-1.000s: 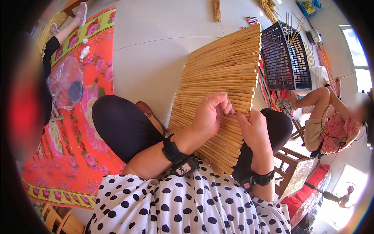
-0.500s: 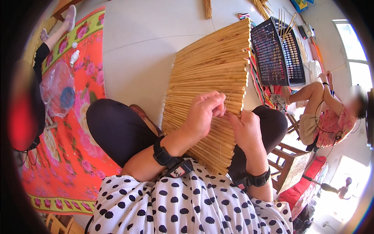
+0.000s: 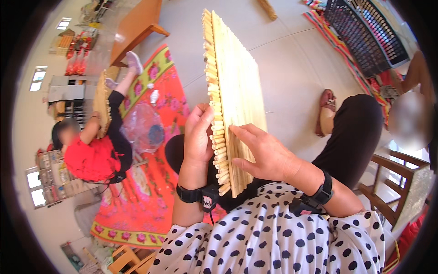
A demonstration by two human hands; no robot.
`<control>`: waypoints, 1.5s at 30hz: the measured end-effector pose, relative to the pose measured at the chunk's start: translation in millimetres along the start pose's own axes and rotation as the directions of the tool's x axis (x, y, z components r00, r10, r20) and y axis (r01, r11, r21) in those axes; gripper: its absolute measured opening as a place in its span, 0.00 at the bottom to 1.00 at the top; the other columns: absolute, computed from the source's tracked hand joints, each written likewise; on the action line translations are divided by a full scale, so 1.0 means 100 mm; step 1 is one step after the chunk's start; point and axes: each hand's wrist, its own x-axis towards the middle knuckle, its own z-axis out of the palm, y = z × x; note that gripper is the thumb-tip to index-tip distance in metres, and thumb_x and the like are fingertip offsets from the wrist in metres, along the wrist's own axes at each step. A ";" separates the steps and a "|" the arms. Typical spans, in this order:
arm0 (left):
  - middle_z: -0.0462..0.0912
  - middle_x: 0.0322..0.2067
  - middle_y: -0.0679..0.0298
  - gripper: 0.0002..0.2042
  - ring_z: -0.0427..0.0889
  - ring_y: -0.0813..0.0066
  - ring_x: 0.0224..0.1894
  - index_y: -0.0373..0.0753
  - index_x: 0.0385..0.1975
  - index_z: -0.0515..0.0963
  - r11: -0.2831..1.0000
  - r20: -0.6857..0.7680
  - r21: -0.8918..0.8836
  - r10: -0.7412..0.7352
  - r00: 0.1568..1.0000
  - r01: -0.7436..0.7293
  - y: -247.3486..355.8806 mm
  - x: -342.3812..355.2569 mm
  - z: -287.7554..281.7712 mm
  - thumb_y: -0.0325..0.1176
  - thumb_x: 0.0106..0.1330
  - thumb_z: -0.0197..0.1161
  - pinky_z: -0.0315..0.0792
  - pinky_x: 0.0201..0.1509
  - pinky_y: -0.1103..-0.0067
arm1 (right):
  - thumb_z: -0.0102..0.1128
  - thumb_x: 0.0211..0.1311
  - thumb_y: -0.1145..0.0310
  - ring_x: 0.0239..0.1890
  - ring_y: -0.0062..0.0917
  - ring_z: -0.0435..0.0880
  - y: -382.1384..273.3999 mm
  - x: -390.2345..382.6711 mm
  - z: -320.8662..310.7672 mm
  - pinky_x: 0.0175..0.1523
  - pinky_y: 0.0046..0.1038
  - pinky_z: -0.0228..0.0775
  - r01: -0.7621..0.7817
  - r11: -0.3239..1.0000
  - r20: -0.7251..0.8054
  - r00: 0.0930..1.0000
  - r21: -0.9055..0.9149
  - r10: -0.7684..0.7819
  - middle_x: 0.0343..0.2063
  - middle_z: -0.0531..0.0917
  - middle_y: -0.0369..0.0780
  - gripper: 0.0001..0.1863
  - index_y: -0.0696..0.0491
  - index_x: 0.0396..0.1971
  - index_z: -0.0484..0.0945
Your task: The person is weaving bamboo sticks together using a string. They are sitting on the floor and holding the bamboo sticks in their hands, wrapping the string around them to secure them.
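A panel of pale yellow stalks (image 3: 239, 77) laid side by side stands tilted up on edge in front of me, with a row of round cut ends along its left side. My left hand (image 3: 197, 137) is closed on that left side; its thumb lies by the cut ends and some fingers are hidden. Against the panel's broad face rests my right hand (image 3: 267, 153), fingers stretched out and thumb spread apart. My knees in dark trousers are on both sides of the panel, partly behind it.
A floral red cloth (image 3: 155, 201) covers the floor at left, with a clear plastic bag (image 3: 143, 128) on it. A person in red (image 3: 93, 157) there holds a similar stalk panel (image 3: 104, 107). A dark crate (image 3: 360, 39) stands far right; a wooden stool (image 3: 397, 182) is nearer.
The panel has swung from lying across my lap to standing on edge. My hands have parted from a pinch together: the left moved to its cut-end side, the right onto its face. My view turned left.
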 end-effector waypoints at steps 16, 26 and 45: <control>0.73 0.55 0.58 0.27 0.74 0.71 0.56 0.31 0.61 0.63 0.869 -0.165 0.461 -0.114 0.980 0.179 0.13 -0.25 -0.26 0.20 0.59 0.56 0.67 0.61 0.74 | 0.60 0.55 0.73 0.51 0.46 0.73 0.25 -0.05 0.29 0.57 0.37 0.68 0.111 0.974 0.168 0.975 0.200 -0.146 0.50 0.69 0.52 0.34 0.62 0.63 0.62; 0.73 0.56 0.57 0.24 0.74 0.70 0.57 0.31 0.62 0.61 0.897 -0.189 0.404 -0.112 0.976 0.181 0.13 -0.25 -0.14 0.23 0.64 0.53 0.67 0.62 0.74 | 0.67 0.53 0.67 0.57 0.48 0.69 0.27 -0.02 0.22 0.62 0.37 0.65 0.077 0.972 0.258 0.957 0.220 -0.134 0.56 0.65 0.53 0.43 0.58 0.68 0.54; 0.74 0.55 0.57 0.23 0.75 0.70 0.55 0.31 0.62 0.62 0.898 -0.209 0.419 -0.050 0.977 0.136 0.04 -0.28 -0.17 0.26 0.66 0.52 0.68 0.60 0.74 | 0.71 0.49 0.61 0.48 0.45 0.74 0.21 0.01 0.28 0.51 0.37 0.71 0.100 0.991 0.176 0.978 0.092 -0.115 0.45 0.68 0.50 0.49 0.59 0.68 0.54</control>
